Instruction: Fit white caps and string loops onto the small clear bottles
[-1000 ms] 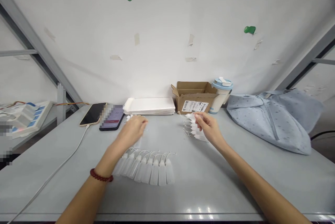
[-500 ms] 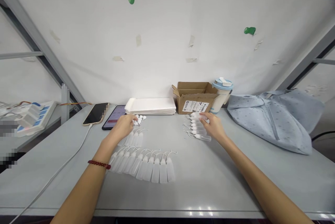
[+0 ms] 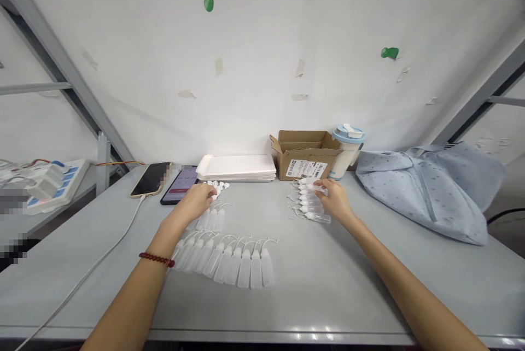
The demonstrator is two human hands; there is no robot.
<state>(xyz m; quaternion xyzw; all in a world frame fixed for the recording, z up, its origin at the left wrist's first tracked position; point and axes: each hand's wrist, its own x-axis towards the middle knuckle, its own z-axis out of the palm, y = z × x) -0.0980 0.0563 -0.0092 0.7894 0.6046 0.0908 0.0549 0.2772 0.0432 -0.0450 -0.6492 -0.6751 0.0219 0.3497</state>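
My left hand [image 3: 197, 201] is closed at a small pile of white caps [image 3: 221, 187]. Its fingertips pinch at the pile's near left side, partly hiding what is between them. To the right, my right hand [image 3: 335, 198] has its thumb and fingers around the body of a small clear dropper bottle [image 3: 322, 189], which lies in a column of similar bottles [image 3: 318, 218] with white tops and thin tails. Below my left hand lie a short row of squeeze bottles [image 3: 213, 221] and a longer fanned row of translucent squeeze bottles [image 3: 244, 269] with thin curved spouts.
Along the wall stand a stack of white envelopes [image 3: 238, 168], an open cardboard box [image 3: 307, 162] and a blue-lidded cup [image 3: 346, 154]. Two phones, one light-framed [image 3: 151, 180] and one dark [image 3: 178, 187], lie at left with a white cable [image 3: 102, 258]. A blue cloth bag [image 3: 422, 192] is at right.
The view has shifted slightly. My left fingers have moved a little at the caps, and my right fingers now curl around a bottle near the column's top. The bottle rows lie as before.
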